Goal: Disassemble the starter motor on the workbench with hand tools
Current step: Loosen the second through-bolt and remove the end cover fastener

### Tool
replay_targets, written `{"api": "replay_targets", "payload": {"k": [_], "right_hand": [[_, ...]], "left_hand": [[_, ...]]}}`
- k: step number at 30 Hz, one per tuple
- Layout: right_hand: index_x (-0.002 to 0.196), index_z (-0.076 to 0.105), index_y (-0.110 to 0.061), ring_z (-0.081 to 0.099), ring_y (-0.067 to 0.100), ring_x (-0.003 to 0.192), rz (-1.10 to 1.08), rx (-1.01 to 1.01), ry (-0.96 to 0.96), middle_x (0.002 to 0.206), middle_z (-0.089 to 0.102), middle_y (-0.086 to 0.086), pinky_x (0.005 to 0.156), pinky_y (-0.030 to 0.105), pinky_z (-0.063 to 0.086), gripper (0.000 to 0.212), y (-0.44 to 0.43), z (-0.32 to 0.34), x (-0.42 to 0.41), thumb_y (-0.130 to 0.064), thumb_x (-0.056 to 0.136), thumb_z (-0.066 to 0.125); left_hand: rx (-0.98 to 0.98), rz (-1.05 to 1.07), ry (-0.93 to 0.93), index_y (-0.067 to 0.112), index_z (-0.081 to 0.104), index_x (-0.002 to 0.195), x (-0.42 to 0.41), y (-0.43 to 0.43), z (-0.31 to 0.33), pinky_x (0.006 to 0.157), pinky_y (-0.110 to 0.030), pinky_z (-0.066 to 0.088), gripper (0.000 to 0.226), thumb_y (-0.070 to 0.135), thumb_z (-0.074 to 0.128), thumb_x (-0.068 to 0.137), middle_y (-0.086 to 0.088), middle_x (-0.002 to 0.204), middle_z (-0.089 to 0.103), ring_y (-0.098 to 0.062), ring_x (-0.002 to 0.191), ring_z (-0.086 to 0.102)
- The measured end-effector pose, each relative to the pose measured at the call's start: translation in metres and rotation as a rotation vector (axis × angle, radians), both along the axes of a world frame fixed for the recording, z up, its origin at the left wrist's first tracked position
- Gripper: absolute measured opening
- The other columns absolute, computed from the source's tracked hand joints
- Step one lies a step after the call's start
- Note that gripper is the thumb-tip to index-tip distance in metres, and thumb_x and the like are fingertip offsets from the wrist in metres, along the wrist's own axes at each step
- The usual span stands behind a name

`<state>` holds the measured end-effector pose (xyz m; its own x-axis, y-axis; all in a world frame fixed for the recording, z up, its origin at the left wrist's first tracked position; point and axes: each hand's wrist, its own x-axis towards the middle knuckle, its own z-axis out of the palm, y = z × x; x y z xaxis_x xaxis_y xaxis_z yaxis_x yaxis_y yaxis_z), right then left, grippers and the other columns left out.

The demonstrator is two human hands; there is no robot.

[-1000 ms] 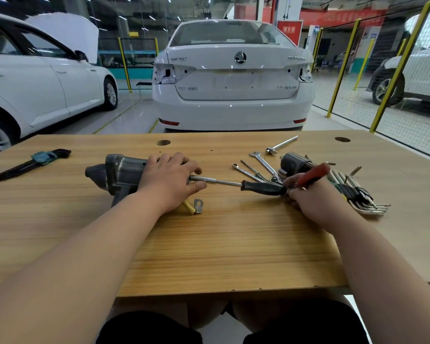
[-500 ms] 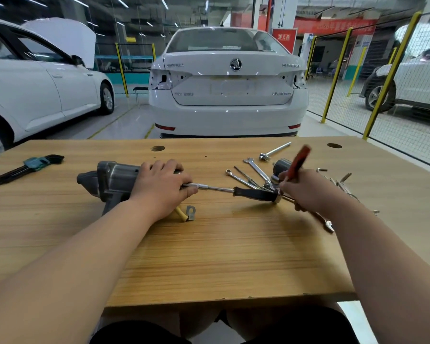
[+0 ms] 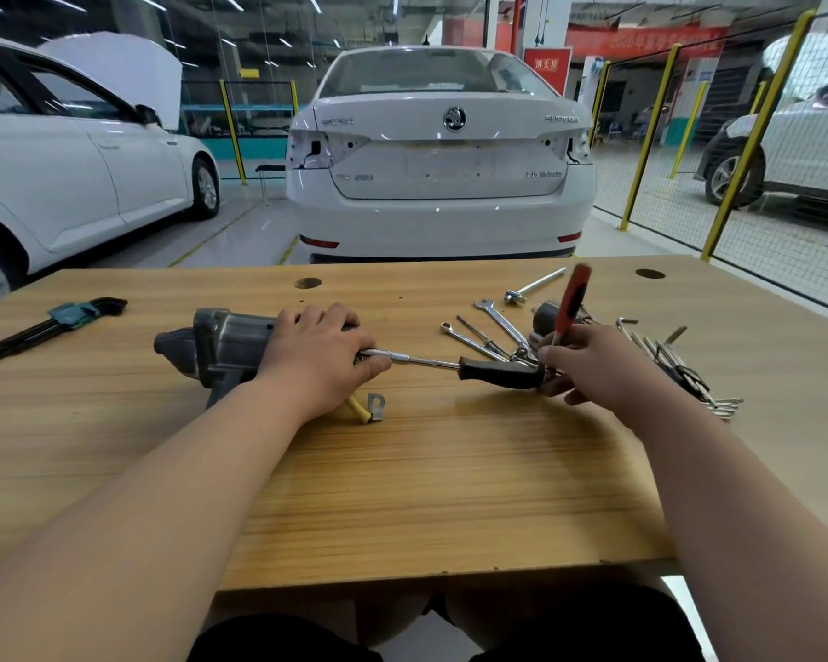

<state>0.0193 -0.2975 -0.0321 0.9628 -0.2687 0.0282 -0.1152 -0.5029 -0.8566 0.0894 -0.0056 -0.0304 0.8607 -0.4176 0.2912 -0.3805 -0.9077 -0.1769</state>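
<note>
The grey metal starter motor (image 3: 221,344) lies on its side on the wooden workbench (image 3: 402,494), left of centre. My left hand (image 3: 321,355) rests over its right end and holds it down. A black-handled driver (image 3: 493,371) with a chrome shaft runs from the motor's end toward the right. My right hand (image 3: 589,365) is at that handle's end and grips a red-handled screwdriver (image 3: 572,298), which stands nearly upright. A yellow cable with a metal lug (image 3: 371,407) pokes out below my left hand.
Spanners (image 3: 498,327), a chrome T-bar (image 3: 534,284) and a dark cylindrical part (image 3: 546,315) lie behind my right hand. A fan of hex keys (image 3: 689,375) is at the right, another key set (image 3: 58,322) at the far left. A white car (image 3: 441,155) stands behind the bench.
My right hand has swung the red-handled screwdriver from lying low to nearly upright. The view has tilted down a little. My left hand and the motor stay put.
</note>
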Motion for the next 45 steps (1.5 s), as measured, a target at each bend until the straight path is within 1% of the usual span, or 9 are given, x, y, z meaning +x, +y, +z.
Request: {"api": "replay_targets", "payload": {"k": [4,7,11,19,21,24,36,42,45], "right_hand": [[0.094,0.068,-0.038,0.062,0.012,0.091,0.108,-0.228,0.028,0.097,0.069,-0.009,0.081,0.029,0.051,0.01,-0.002,-0.001,-0.025,-0.029,0.092,0.066],[0.116,0.065,-0.038,0.055,0.01,0.109,0.182,-0.416,-0.009,0.12,0.063,-0.013,0.087,0.02,0.04,0.025,0.0,-0.003,-0.04,-0.026,0.094,0.064],[0.141,0.05,-0.035,0.041,0.016,0.139,0.299,-0.654,0.041,0.152,0.041,-0.014,0.114,0.029,0.031,0.045,-0.002,-0.008,-0.05,-0.028,0.097,0.059],[0.131,0.056,-0.024,0.06,0.014,0.105,0.121,-0.314,-0.002,0.115,0.064,-0.005,0.091,0.029,0.045,0.034,-0.005,0.002,-0.015,-0.024,0.098,0.059],[0.115,0.059,-0.025,0.058,0.01,0.087,0.071,-0.353,0.003,0.105,0.065,-0.001,0.071,0.026,0.043,0.016,-0.005,0.004,0.002,-0.028,0.1,0.054],[0.116,0.063,-0.013,0.056,0.012,0.074,0.025,-0.497,0.083,0.086,0.063,0.001,0.056,0.025,0.036,0.027,0.002,0.003,0.026,-0.031,0.103,0.048],[0.112,0.063,-0.024,0.064,0.016,0.067,-0.037,-0.226,-0.054,0.088,0.066,0.0,0.05,0.024,0.05,0.016,0.005,0.003,0.012,-0.022,0.097,0.062],[0.096,0.066,-0.015,0.068,0.027,0.087,-0.042,-0.112,-0.025,0.092,0.068,0.009,0.083,0.048,0.058,0.009,0.003,-0.001,-0.012,-0.012,0.089,0.069],[0.091,0.065,-0.025,0.063,0.02,0.092,-0.047,-0.194,-0.06,0.093,0.065,-0.001,0.077,0.032,0.052,0.011,0.004,-0.007,-0.021,-0.016,0.088,0.07]], "left_hand": [[0.011,0.012,0.021,0.043,0.054,0.121,-0.002,-0.001,0.001,0.098,-0.042,0.021,0.052,0.069,0.022,0.089,0.008,0.135,0.039,-0.019,0.123,0.033],[0.017,0.016,0.021,0.044,0.054,0.121,-0.003,-0.002,0.002,0.098,-0.043,0.022,0.05,0.069,0.023,0.089,0.008,0.135,0.039,-0.02,0.123,0.033],[0.028,0.015,0.003,0.044,0.053,0.12,-0.004,-0.003,0.001,0.098,-0.042,0.022,0.047,0.067,0.025,0.091,0.007,0.135,0.039,-0.021,0.122,0.034],[-0.046,0.016,-0.051,0.042,0.059,0.116,-0.006,-0.003,-0.001,0.096,-0.04,0.024,0.045,0.066,0.032,0.09,0.008,0.13,0.044,-0.02,0.119,0.038],[-0.052,0.011,-0.061,0.042,0.06,0.116,-0.006,-0.003,-0.002,0.095,-0.04,0.024,0.045,0.066,0.033,0.089,0.008,0.13,0.045,-0.02,0.119,0.038],[-0.057,0.007,-0.065,0.042,0.059,0.117,-0.006,-0.002,-0.003,0.095,-0.039,0.022,0.045,0.066,0.034,0.089,0.008,0.131,0.044,-0.02,0.12,0.038],[-0.038,0.003,-0.069,0.042,0.059,0.114,-0.003,-0.002,-0.004,0.094,-0.041,0.024,0.044,0.067,0.033,0.088,0.008,0.13,0.044,-0.02,0.118,0.038],[-0.008,0.013,-0.045,0.042,0.056,0.116,-0.002,-0.003,-0.003,0.096,-0.041,0.022,0.046,0.069,0.031,0.088,0.008,0.13,0.043,-0.02,0.119,0.037],[0.007,0.01,-0.032,0.041,0.056,0.116,-0.002,-0.002,-0.002,0.096,-0.042,0.023,0.049,0.069,0.026,0.089,0.007,0.131,0.042,-0.021,0.119,0.037]]}}
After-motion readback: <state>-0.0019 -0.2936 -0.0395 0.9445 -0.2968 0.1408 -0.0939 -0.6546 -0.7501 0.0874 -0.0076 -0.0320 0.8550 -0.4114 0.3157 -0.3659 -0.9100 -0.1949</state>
